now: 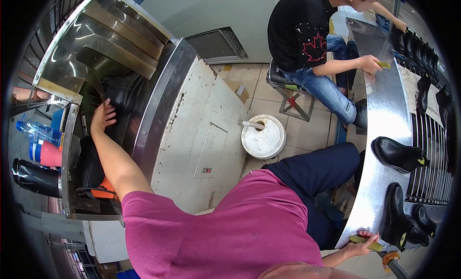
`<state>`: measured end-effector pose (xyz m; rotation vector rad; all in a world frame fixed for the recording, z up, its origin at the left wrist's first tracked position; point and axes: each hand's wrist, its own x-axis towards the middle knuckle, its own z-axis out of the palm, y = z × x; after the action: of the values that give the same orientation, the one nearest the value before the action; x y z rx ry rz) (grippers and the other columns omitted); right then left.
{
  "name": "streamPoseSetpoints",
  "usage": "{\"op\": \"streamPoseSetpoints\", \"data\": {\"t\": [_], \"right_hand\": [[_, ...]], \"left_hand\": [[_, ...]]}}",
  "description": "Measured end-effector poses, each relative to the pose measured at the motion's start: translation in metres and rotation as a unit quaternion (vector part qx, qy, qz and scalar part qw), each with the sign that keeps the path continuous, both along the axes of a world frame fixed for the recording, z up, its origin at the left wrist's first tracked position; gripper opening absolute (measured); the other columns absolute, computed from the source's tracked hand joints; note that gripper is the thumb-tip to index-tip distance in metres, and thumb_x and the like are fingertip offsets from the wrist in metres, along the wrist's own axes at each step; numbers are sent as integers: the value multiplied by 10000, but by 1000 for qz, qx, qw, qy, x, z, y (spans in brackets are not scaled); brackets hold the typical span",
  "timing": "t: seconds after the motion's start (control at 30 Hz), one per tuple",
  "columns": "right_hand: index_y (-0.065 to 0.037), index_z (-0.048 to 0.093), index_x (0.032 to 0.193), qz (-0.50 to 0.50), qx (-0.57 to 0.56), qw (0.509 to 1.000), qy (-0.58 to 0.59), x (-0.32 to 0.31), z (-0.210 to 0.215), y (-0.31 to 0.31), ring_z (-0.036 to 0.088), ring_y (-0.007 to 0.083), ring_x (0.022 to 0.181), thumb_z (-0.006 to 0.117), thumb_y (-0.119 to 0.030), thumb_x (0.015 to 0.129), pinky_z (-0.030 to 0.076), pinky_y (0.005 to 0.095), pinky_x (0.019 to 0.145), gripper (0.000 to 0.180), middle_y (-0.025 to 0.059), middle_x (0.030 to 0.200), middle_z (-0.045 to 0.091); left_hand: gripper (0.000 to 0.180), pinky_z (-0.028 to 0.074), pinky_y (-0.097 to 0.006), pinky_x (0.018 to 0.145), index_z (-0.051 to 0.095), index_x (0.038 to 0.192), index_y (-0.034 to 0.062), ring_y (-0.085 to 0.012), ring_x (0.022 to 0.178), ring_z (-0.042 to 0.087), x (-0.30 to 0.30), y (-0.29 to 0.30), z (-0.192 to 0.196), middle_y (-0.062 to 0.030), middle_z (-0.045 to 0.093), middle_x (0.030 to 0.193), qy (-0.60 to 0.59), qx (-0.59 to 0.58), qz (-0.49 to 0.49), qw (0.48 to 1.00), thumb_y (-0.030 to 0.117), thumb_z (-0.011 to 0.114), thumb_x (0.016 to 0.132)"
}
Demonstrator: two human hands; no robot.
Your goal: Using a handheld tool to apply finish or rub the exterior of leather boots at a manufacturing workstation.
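My left hand (102, 117) reaches into the hooded metal machine (165, 87) at the left, its fingers spread beside a black boot (119, 94). Whether the fingertips touch the boot I cannot tell. Another dark shape, partly hidden, lies nearer along the machine's belt. Down at the lower right, my right hand (359, 246) is closed around a yellow-green, flat-looking stick (366, 242) at the edge of the metal table (379, 183). Close to it on the table, a black boot (394, 212) lies on its side, and another black boot (398, 154) lies farther along.
A co-worker (300, 34) sits on a stool at the table's far end, holding a similar yellow-green stick (383, 65). A roller rack (430, 154) and several black boots line the right side. A white bucket (263, 140) stands on the floor between machine and table.
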<state>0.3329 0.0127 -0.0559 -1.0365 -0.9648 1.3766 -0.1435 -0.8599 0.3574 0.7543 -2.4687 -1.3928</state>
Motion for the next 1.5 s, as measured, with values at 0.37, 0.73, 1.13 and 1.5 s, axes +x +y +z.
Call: {"op": "streamPoseSetpoints", "data": {"t": [0.37, 0.73, 1.13, 1.5], "right_hand": [[26, 572, 1310, -3, 10, 1000, -14, 1, 4, -3, 493, 129, 658, 632, -203, 1052, 465, 276, 614, 350, 13, 756, 489], [3, 599, 1266, -18, 30, 999, -41, 4, 1, -2, 481, 122, 662, 633, -202, 1053, 454, 288, 605, 298, 6, 750, 486], [-22, 560, 1298, -24, 9, 1000, -4, 6, 7, -2, 523, 127, 662, 620, -233, 1059, 489, 289, 596, 324, 25, 772, 520], [1, 539, 1290, -23, 10, 1000, 18, -3, 5, -8, 540, 134, 667, 608, -215, 1056, 499, 285, 604, 326, 38, 781, 542]], "left_hand": [[697, 542, -541, 834, 631, 1232, -3, -355, 1112, 625, -60, -1, -60, -164, 654, 1264, 129, -117, 175, 969, 306, 953, 696], [952, 511, -410, 1050, 712, 1229, -48, -370, 1274, 629, -100, -84, -70, -240, 681, 1320, 104, -310, 314, 892, 608, 942, 578], [449, 561, -320, 881, 704, 1236, -28, -216, 1011, 716, -63, 189, -72, -188, 747, 1101, 302, -160, -13, 940, 371, 641, 1039], [364, 584, -406, 858, 726, 1203, 89, -338, 1021, 730, 41, 627, -248, -148, 756, 1123, 215, -108, -747, 620, 288, 786, 904]]}}
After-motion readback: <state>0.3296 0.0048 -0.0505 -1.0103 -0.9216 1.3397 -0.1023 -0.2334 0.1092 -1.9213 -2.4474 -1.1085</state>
